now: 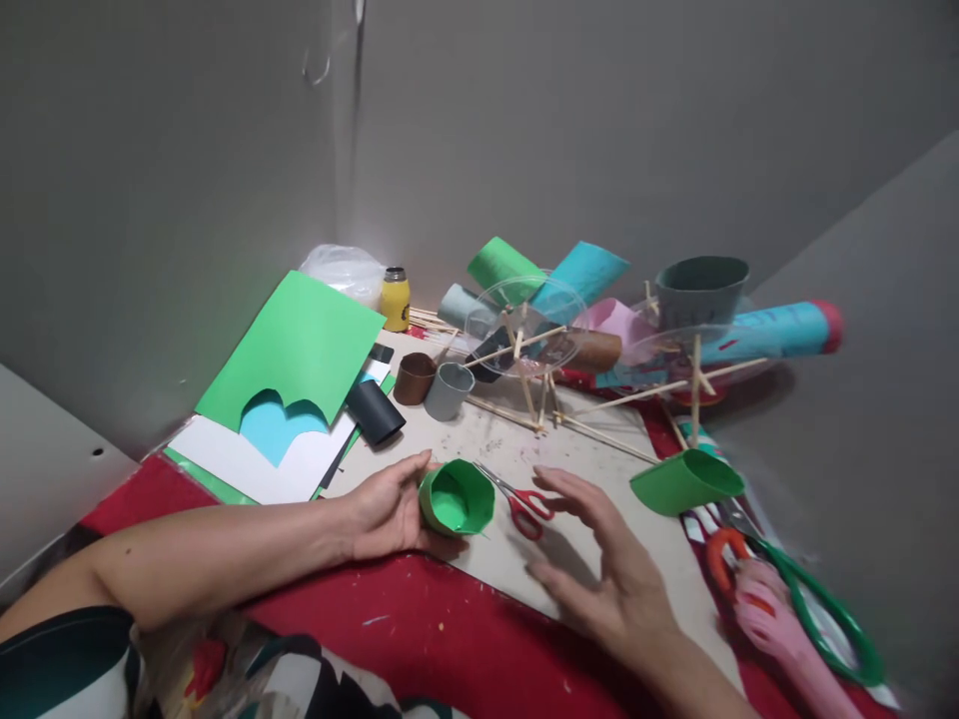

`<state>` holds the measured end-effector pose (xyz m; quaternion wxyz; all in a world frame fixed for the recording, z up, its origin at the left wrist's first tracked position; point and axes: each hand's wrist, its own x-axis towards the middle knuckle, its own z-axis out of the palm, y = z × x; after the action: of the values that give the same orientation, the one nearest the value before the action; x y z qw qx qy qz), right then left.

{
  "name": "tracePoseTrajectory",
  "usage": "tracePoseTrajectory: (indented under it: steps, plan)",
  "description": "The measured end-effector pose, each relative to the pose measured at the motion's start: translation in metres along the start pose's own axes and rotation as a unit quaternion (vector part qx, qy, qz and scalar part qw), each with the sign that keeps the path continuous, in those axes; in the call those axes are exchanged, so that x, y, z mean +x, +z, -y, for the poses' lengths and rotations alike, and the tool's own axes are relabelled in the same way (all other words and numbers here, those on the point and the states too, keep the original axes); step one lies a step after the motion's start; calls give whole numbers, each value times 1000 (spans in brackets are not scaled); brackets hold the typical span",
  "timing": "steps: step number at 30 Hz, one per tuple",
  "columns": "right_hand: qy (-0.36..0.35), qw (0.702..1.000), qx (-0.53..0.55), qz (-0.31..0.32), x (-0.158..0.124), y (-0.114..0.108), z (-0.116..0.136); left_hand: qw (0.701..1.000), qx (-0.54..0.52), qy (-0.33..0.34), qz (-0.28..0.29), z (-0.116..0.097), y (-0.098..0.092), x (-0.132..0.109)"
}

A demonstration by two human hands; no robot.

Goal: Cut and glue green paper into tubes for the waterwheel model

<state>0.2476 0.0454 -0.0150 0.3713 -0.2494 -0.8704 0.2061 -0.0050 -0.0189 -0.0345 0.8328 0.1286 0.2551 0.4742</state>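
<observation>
My left hand [390,509] grips a small green paper cup [457,497], its opening turned towards me, low over the beige board [599,499]. My right hand [599,559] hovers open just right of the cup, fingers spread, holding nothing. Small red-handled scissors [524,504] lie on the board between the cup and my right fingers. A skewer-stick frame [554,389] with clear plastic discs stands behind; a second green paper cup [685,479] is fixed to its lower right arm and a grey-green cup [700,290] sits at its top.
Green, blue and white paper sheets [292,389] lie at left. Brown [414,377], grey [448,389] and black [375,409] paper rolls stand near them, with a yellow glue bottle [395,298] behind. Coloured rolls lean on the grey wall. Large green-handled scissors [816,609] and a pink tool [779,629] lie at right.
</observation>
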Motion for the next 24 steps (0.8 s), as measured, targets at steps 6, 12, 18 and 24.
tracePoseTrajectory:
  steps: [6, 12, 18, 24]
  plan:
    - [-123, 991, 14, 42, -9, 8, 27, 1000, -8, -13, -13, 15, 16, -2]
    - [-168, 981, -45, 82, -4, 5, 40, 997, 27, -66, 15, 27, 24, -6]
    - [-101, 989, 20, 103, -5, 8, 32, 992, 49, -91, 75, 28, 25, -8]
    - [14, 996, 86, 16, -10, 8, 22, 993, 46, -85, 70, 26, 22, -8]
